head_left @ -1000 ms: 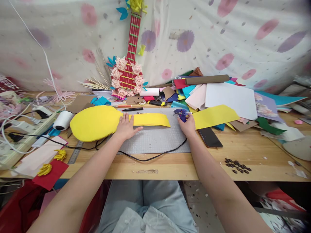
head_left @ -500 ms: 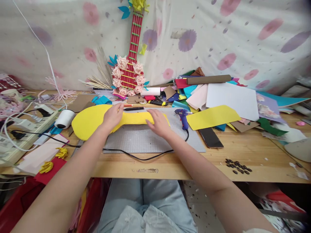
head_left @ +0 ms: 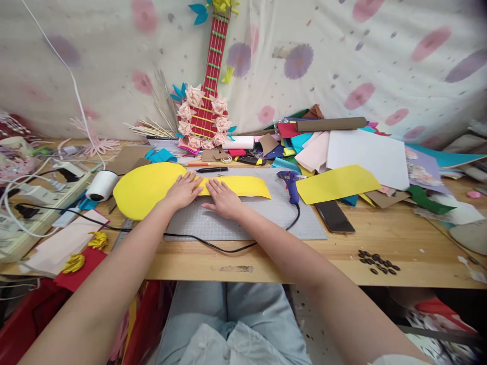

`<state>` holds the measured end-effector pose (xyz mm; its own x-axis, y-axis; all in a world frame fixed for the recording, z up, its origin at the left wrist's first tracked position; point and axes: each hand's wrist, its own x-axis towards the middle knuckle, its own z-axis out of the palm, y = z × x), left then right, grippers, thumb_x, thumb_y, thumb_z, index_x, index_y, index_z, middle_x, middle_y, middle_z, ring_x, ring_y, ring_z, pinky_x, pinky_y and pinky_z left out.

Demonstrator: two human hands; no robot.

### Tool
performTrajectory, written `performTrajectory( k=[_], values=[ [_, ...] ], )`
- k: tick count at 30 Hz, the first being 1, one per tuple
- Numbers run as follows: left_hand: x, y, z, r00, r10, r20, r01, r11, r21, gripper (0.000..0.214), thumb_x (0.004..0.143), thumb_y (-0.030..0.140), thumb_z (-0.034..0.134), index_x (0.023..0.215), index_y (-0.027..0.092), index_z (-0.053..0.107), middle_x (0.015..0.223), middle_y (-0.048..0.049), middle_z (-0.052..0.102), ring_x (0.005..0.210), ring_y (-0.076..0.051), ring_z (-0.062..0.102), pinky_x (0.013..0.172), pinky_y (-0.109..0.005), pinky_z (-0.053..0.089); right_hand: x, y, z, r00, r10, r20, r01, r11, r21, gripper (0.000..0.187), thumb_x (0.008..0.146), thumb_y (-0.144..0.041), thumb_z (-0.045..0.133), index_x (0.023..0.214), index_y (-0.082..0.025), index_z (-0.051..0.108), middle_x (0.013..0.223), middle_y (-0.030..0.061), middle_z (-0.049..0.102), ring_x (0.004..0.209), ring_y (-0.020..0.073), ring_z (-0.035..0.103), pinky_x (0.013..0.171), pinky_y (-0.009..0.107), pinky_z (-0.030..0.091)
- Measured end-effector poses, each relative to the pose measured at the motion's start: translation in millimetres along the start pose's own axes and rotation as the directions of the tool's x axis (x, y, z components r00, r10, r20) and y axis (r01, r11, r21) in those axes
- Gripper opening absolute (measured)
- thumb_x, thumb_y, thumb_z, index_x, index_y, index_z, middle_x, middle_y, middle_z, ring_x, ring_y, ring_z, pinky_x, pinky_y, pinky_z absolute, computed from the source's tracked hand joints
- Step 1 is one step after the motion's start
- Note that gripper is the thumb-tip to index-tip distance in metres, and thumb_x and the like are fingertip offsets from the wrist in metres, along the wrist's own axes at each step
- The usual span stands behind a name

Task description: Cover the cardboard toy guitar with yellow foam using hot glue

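A yellow guitar-shaped cutout lies across the grey cutting mat, its rounded body to the left and its long neck to the right. My left hand lies flat where the body meets the neck, fingers stretched out. Just right of it, my right hand presses on the neck with fingers spread. Both palms face down and neither grips anything. The neck's lower edge stands slightly off the mat. A purple glue gun rests right of the neck's end.
A yellow sheet, a phone and small dark oval pieces lie to the right. A black cord crosses the front of the mat. A red flowered guitar model leans at the back. A power strip stands left.
My right hand has moved left along the neck and flattened near my left hand. My left hand has opened from a closer grip and lies flat. The neck now lies lower on the mat.
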<state>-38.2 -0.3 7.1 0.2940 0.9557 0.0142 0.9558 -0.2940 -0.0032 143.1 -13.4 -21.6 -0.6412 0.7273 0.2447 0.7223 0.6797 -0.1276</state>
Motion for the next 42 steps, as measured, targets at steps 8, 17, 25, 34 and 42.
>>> performTrajectory(
  k=[8, 17, 25, 34, 42],
  values=[
    [-2, 1, -3.1, 1.0, -0.008, 0.018, 0.008, 1.0, -0.002, 0.055, 0.093, 0.042, 0.025, 0.142, 0.018, 0.033, 0.152, -0.0109, 0.02, 0.141, -0.025, 0.012, 0.112, -0.045, 0.014, -33, 26, -4, 0.993, 0.119, -0.004, -0.119, 0.993, 0.027, 0.085, 0.086, -0.063, 0.035, 0.14, 0.002, 0.031, 0.147, 0.023, 0.026, 0.139, 0.0302, 0.019, 0.114, 0.044, 0.018],
    [0, 2, -3.3, 1.0, -0.012, 0.017, 0.013, 1.0, -0.006, 0.055, 0.092, 0.042, 0.024, 0.141, 0.02, 0.034, 0.152, -0.0083, 0.021, 0.141, -0.024, 0.013, 0.112, -0.046, 0.014, -71, 56, -7, 0.96, 0.272, -0.059, -0.27, 0.962, 0.04, 0.084, 0.086, -0.063, 0.034, 0.142, -0.001, 0.027, 0.147, 0.0233, 0.025, 0.139, 0.0313, 0.02, 0.112, 0.049, 0.018],
    [-3, 0, -4.4, 1.0, -0.017, 0.004, 0.017, 0.999, -0.03, 0.054, 0.093, 0.041, 0.026, 0.141, 0.018, 0.034, 0.151, -0.0103, 0.022, 0.141, -0.025, 0.013, 0.112, -0.046, 0.015, -85, 68, -11, 0.928, 0.371, -0.027, -0.368, 0.926, 0.085, 0.093, 0.082, -0.068, 0.035, 0.142, 0.002, 0.024, 0.148, 0.0247, 0.021, 0.139, 0.0332, 0.016, 0.112, 0.048, 0.02],
    [2, 46, -12.7, 0.982, 0.087, -0.169, -0.117, 0.978, -0.175, 0.045, 0.092, 0.027, 0.029, 0.133, 0.019, 0.046, 0.143, -0.0031, 0.042, 0.134, -0.014, 0.034, 0.111, -0.032, 0.027, -42, 83, -15, 0.949, 0.283, -0.138, -0.263, 0.953, 0.15, 0.058, 0.095, -0.042, 0.019, 0.14, -0.012, 0.037, 0.145, 0.0114, 0.035, 0.138, 0.0235, 0.026, 0.112, 0.045, 0.023],
    [9, 70, 11.9, 0.985, 0.124, -0.12, -0.126, 0.992, -0.012, 0.049, 0.094, 0.029, 0.027, 0.138, 0.009, 0.038, 0.145, -0.012, 0.036, 0.137, -0.021, 0.028, 0.114, -0.037, 0.02, -40, 81, -2, 0.966, 0.247, -0.076, -0.245, 0.969, 0.041, 0.057, 0.096, -0.038, 0.019, 0.138, -0.005, 0.039, 0.143, 0.0149, 0.038, 0.136, 0.0257, 0.029, 0.111, 0.047, 0.023]
  ],
)
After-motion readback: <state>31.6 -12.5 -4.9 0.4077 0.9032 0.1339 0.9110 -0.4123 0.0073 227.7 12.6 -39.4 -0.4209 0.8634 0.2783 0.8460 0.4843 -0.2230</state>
